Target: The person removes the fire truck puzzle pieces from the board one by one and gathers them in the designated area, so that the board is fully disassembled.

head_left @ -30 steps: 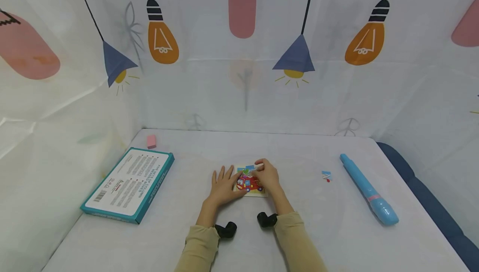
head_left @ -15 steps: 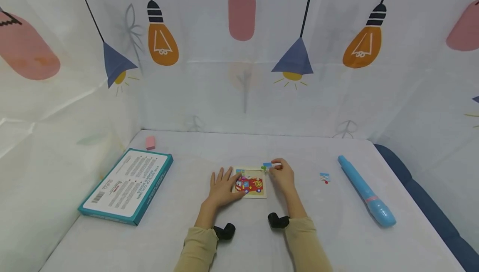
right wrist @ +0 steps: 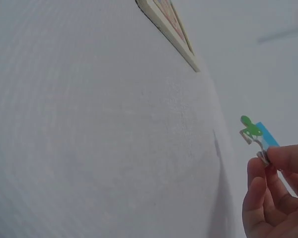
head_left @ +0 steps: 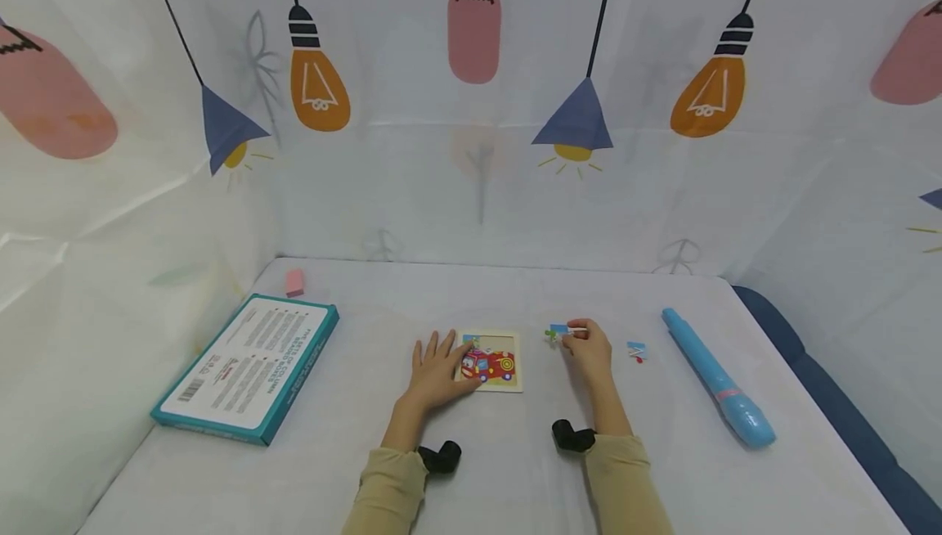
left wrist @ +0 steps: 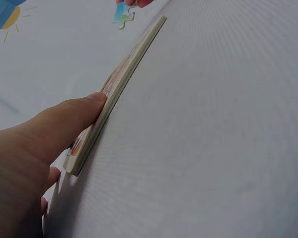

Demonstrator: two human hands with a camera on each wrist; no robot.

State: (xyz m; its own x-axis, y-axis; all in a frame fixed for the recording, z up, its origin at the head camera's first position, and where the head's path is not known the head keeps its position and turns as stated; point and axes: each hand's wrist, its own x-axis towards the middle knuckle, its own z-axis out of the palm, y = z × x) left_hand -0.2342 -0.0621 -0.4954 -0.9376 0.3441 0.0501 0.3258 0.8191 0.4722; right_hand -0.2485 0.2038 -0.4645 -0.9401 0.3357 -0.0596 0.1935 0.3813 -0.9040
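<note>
The jigsaw piece, printed in blue and green, is pinched between the thumb and fingertips of the right hand, its other fingers curled beneath. A light grip near the edge, leaving most of the outline free, probably serves best; squeezing harder could tip so thin a piece. The left hand lies with fingers spread, its thumb on the near part of the puzzle tray. Gentle, flat thumb pressure should prevent the tray from sliding.

The piece juts from the right hand's fingertips on the side toward the tray, apart from it and seemingly lifted above the tabletop. The tray shows a red truck below a bare patch of recess. Just right of the right hand lies a second piece; beyond that, a light-blue pen-shaped object. Farthest off, past the teal-edged box, sits a pink block.
</note>
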